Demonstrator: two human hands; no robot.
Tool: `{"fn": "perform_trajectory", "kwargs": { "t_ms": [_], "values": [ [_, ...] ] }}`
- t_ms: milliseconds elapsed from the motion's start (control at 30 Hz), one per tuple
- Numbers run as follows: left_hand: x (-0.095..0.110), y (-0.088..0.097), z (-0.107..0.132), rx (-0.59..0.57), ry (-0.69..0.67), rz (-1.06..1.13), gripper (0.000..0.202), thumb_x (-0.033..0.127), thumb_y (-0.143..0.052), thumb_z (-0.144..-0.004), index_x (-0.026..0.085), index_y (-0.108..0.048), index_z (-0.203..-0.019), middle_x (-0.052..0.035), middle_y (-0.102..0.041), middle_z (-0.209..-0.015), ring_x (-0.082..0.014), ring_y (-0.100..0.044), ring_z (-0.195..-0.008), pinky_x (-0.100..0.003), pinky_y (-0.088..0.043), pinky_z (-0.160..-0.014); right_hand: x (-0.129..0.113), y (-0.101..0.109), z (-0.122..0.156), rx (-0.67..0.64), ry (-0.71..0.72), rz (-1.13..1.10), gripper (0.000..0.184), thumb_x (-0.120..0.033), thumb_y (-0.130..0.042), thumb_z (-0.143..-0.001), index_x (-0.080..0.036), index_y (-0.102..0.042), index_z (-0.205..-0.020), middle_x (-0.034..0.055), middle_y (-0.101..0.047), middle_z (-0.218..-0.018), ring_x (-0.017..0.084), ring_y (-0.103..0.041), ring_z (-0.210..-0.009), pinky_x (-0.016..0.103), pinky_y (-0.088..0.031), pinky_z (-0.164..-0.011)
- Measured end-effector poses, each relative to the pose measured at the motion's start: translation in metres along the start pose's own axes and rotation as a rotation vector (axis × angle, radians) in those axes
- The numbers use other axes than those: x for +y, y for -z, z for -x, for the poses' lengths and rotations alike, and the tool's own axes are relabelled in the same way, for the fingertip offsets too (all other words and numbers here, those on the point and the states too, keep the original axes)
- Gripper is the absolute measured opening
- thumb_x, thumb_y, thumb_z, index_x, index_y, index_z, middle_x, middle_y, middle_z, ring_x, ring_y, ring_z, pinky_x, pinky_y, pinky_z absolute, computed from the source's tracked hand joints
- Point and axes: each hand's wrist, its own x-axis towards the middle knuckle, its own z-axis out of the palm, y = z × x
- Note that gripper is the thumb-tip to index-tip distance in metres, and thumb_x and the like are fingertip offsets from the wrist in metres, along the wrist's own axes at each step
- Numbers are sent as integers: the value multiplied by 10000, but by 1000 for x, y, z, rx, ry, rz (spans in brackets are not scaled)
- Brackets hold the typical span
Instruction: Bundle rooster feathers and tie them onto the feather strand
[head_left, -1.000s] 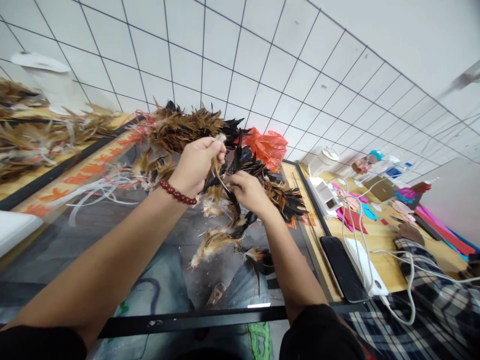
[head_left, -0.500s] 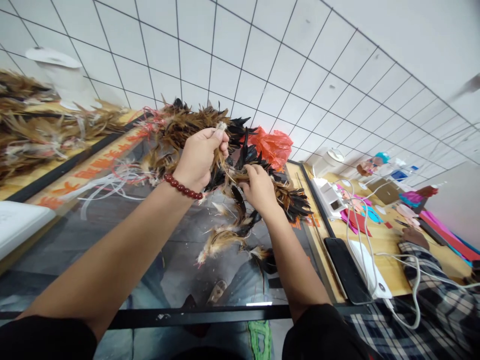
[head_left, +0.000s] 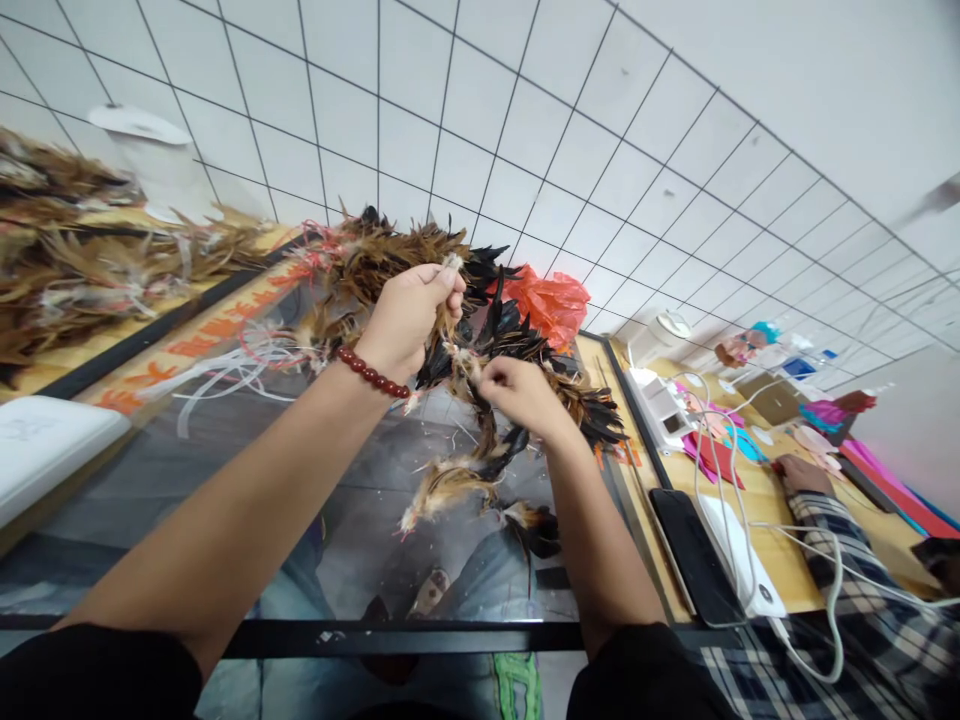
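My left hand [head_left: 409,315], with a red bead bracelet [head_left: 371,374] on the wrist, is closed around a small bunch of brown feathers [head_left: 448,268] held upright above a glass table [head_left: 225,480]. My right hand [head_left: 517,392] pinches a pale-tipped feather [head_left: 459,358] just below and right of the left hand. Behind both hands lies a big heap of brown and black feathers [head_left: 390,260]. A few loose feathers [head_left: 450,485] lie on the glass below the hands.
More feather bundles [head_left: 82,250] lie on the wooden bench at left, beside white strapping [head_left: 225,370] and a white box [head_left: 45,440]. A red plastic bag [head_left: 547,300] sits behind the heap. At right, another person's plaid sleeve [head_left: 847,560], a phone [head_left: 694,555], white cables and coloured craft pieces.
My right hand has drawn down and slightly left out of the heap, now pinching a feather under the left hand. The left hand has stayed closed on its bunch.
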Motion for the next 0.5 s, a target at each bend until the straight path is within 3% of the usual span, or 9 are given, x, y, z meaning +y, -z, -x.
{"fn": "perform_trajectory", "kwargs": {
  "t_ms": [100, 200, 300, 500],
  "values": [
    [-8, -2, 1, -35, 3, -83, 218, 221, -628, -815, 139, -577, -620, 19, -523, -534, -64, -489, -495, -171, -413, -524, 3, 19, 1, 221, 22, -397, 196, -364, -565, -810, -180, -565, -743, -34, -552, -652, 89, -463, -590, 207, -364, -568],
    [-18, -6, 6, -92, 33, -150, 183, 213, -643, -784, 130, -622, -621, 1, -564, -558, -70, -496, -510, -173, -393, -521, -3, 22, 2, 309, 84, -598, 249, -419, -581, -817, -186, -532, -743, -43, -508, -640, 80, -427, -574, 207, -359, -561],
    [-25, -12, 12, -142, 74, -159, 165, 221, -664, -751, 132, -635, -615, 0, -572, -559, -75, -482, -506, -185, -382, -515, -9, 17, 3, 354, 76, -564, 246, -417, -583, -819, -190, -532, -738, -44, -493, -630, 78, -407, -563, 206, -342, -543],
    [-30, -20, 21, -170, 74, -203, 207, 265, -676, -733, 140, -621, -578, 14, -532, -520, -73, -413, -480, -195, -337, -477, -13, 14, 5, 455, 57, -245, 142, -301, -550, -803, -204, -528, -701, -51, -492, -590, 85, -410, -528, 220, -341, -546]
  ]
}}
